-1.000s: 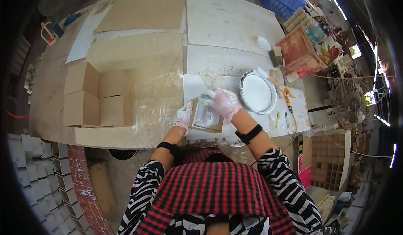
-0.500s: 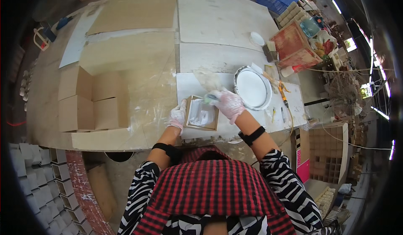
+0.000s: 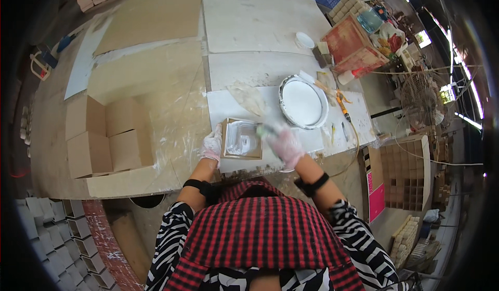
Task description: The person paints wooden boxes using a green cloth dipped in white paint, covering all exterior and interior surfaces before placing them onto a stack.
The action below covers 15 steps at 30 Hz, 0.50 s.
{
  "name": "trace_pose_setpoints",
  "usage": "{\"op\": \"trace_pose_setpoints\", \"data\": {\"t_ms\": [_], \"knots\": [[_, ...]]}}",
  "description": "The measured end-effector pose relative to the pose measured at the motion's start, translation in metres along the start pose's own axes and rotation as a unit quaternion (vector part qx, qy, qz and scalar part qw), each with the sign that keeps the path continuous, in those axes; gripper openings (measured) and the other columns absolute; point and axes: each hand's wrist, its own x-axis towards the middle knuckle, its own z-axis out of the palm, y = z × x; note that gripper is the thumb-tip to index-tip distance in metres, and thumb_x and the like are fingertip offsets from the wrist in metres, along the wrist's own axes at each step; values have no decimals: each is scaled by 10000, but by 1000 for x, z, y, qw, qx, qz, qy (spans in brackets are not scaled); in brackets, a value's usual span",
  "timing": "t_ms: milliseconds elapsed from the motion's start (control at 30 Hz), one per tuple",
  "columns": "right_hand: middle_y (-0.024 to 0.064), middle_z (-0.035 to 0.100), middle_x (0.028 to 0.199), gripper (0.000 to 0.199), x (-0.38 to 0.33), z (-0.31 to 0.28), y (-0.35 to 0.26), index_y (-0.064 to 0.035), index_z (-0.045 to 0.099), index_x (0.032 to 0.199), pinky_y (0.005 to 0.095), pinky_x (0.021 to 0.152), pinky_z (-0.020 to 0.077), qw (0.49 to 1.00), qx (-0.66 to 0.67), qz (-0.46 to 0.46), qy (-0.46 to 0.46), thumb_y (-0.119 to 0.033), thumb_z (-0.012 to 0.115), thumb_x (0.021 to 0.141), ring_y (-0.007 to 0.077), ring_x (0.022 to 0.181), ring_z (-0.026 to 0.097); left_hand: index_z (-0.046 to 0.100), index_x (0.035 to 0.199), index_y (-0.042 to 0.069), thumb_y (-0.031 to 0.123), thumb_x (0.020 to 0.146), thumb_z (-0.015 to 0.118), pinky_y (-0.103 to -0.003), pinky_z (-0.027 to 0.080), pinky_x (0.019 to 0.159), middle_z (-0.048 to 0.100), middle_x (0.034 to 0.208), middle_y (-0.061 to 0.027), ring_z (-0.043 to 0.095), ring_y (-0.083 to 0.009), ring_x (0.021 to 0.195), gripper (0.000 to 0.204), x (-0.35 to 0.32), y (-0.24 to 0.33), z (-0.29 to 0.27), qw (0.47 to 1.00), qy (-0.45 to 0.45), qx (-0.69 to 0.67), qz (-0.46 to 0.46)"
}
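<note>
While the small shallow wooden box (image 3: 242, 139) lies flat on the white sheet (image 3: 228, 106) at the near edge of the tabletop (image 3: 171, 109), both gloved hands work at it from opposite sides. The left hand (image 3: 212, 144) rests against the box's left wall, fingers curled on the rim, bracing it in place. The right hand (image 3: 284, 144) sits just beside the box's right wall with its grip closed on a small brush (image 3: 265, 130), whose tip points leftward toward the wet, whitish interior of the box. The box therefore lies directly to the left of the right-hand grip, and the brush's long axis runs roughly left to right, across the box opening; the brush head is blurred, so contact with the box cannot be confirmed. The round pan of white paint (image 3: 303, 102) stands beyond and slightly right of the right hand, near but apart from the box, and the right hand is the nearer of the two to it. Several plain cardboard-coloured boxes (image 3: 106, 135) stand grouped well apart on the left portion of the tabletop.
</note>
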Motion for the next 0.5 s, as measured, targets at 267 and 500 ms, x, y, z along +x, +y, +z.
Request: {"op": "trace_pose_setpoints", "data": {"t_ms": [267, 500], "knots": [[124, 594, 1068, 339, -25, 16, 5, -139, 599, 1092, 389, 810, 458, 998, 64, -12, 5, -348, 558, 828, 309, 942, 585, 603, 1128, 11, 578, 829, 506, -296, 390, 921, 618, 1102, -175, 565, -256, 1052, 649, 15, -19, -3, 997, 27, 69, 1], [102, 621, 984, 322, -55, 5, -19, -166, 596, 1096, 383, 769, 476, 987, 109, -99, -61, -320, 578, 814, 287, 910, 601, 588, 1138, -9, 586, 826, 497, -306, 387, 927, 603, 1124, -188, 556, -275, 1074, 678, 26, -31, -7, 998, 23, 61, -5]]}}
